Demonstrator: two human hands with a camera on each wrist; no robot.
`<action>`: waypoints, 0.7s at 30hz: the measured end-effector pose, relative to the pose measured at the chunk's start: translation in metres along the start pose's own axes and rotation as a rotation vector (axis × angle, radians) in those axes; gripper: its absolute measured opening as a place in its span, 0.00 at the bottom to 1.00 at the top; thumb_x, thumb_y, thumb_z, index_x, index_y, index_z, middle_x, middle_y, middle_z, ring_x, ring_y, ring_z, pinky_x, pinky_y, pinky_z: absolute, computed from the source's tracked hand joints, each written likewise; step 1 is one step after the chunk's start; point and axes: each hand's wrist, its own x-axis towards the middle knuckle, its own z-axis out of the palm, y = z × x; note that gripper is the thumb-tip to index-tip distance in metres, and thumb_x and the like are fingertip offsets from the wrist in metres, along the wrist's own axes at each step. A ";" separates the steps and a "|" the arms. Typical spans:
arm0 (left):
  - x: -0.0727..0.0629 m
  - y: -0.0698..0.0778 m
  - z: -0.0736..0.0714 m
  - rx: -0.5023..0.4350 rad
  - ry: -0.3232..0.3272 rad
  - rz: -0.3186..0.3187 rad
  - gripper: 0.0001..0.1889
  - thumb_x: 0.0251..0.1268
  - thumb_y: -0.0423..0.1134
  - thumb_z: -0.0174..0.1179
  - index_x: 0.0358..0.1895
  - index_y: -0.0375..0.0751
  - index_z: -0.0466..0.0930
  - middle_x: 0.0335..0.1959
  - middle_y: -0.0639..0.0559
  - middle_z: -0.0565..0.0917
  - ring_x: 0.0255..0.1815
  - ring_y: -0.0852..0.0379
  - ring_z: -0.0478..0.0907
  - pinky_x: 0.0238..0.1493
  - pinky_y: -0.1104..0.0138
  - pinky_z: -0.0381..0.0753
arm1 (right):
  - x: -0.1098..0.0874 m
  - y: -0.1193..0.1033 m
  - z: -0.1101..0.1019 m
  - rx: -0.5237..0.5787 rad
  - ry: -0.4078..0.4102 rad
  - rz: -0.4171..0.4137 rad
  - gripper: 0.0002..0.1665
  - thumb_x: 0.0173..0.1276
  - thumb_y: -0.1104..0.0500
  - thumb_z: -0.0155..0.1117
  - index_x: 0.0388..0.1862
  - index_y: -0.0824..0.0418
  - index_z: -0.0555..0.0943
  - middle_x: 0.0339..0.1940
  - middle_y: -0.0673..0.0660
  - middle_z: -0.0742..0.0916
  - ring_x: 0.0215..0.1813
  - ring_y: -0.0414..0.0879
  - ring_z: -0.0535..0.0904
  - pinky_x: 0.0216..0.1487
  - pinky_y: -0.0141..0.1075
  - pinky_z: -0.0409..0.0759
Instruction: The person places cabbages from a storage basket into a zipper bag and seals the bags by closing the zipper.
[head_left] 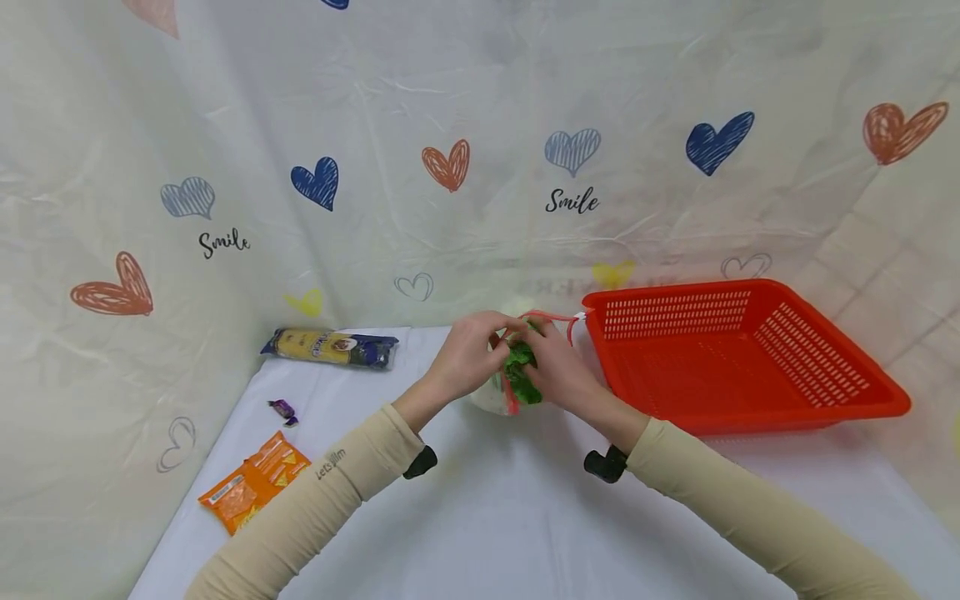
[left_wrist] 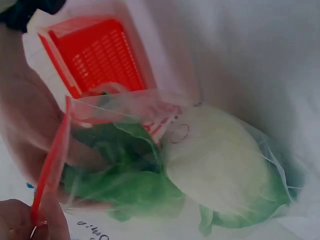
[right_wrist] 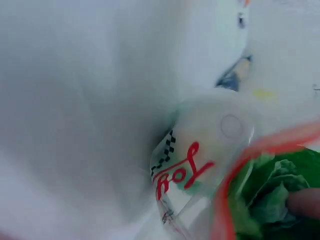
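A clear plastic bag with red lettering and a red strip along its mouth is between my hands. Inside it lie ruffled green leaves and a pale rounded vegetable part, its exact kind unclear. My left hand pinches the red strip at the bag's mouth. At the other side, my right hand reaches into the mouth and grips the leafy greens. One of its fingertips lies against a leaf in the right wrist view. Most of its other fingers are hidden by leaves.
To the right stands a red plastic basket with slotted walls. A long blue-and-yellow packet lies back left, with a small purple wrapped candy and an orange snack packet nearer. Behind hangs a heart-printed sheet.
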 end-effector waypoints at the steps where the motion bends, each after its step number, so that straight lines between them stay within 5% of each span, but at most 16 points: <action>1: 0.000 0.002 0.001 0.009 -0.012 0.003 0.18 0.62 0.24 0.54 0.53 0.39 0.84 0.49 0.49 0.85 0.32 0.58 0.77 0.32 0.70 0.74 | 0.002 0.001 0.002 -0.007 -0.016 -0.014 0.22 0.62 0.68 0.66 0.56 0.66 0.78 0.61 0.69 0.74 0.56 0.60 0.76 0.51 0.50 0.81; 6: -0.001 0.003 0.000 0.052 -0.009 -0.057 0.19 0.63 0.25 0.55 0.55 0.41 0.83 0.49 0.49 0.84 0.30 0.58 0.75 0.30 0.69 0.72 | 0.008 0.005 0.001 0.075 -0.164 -0.106 0.22 0.66 0.63 0.64 0.58 0.67 0.76 0.62 0.67 0.73 0.57 0.58 0.72 0.51 0.48 0.80; 10: -0.001 -0.004 -0.007 0.055 0.036 -0.108 0.18 0.66 0.25 0.54 0.56 0.43 0.83 0.51 0.50 0.84 0.30 0.57 0.74 0.27 0.69 0.70 | 0.002 -0.003 -0.019 0.101 -0.262 -0.131 0.25 0.68 0.59 0.64 0.63 0.63 0.76 0.70 0.65 0.70 0.67 0.58 0.69 0.56 0.48 0.79; 13: 0.000 -0.009 -0.014 0.022 0.066 -0.128 0.19 0.66 0.24 0.52 0.56 0.43 0.83 0.52 0.50 0.84 0.32 0.56 0.77 0.25 0.68 0.69 | -0.011 -0.011 -0.039 0.100 -0.195 -0.121 0.20 0.68 0.59 0.64 0.59 0.60 0.81 0.63 0.61 0.79 0.64 0.56 0.73 0.55 0.49 0.80; 16: 0.000 -0.011 -0.019 -0.005 0.085 -0.142 0.20 0.65 0.24 0.50 0.55 0.43 0.83 0.52 0.50 0.84 0.33 0.56 0.79 0.24 0.68 0.69 | -0.019 -0.009 -0.054 0.160 -0.047 -0.051 0.13 0.68 0.61 0.64 0.51 0.60 0.84 0.51 0.56 0.85 0.51 0.51 0.81 0.50 0.48 0.82; 21: 0.002 -0.012 -0.022 -0.014 0.101 -0.143 0.21 0.65 0.24 0.50 0.55 0.44 0.83 0.52 0.51 0.85 0.33 0.57 0.79 0.22 0.68 0.67 | -0.017 0.019 -0.058 0.402 0.075 0.176 0.15 0.70 0.57 0.63 0.53 0.58 0.80 0.51 0.55 0.83 0.49 0.49 0.79 0.51 0.45 0.81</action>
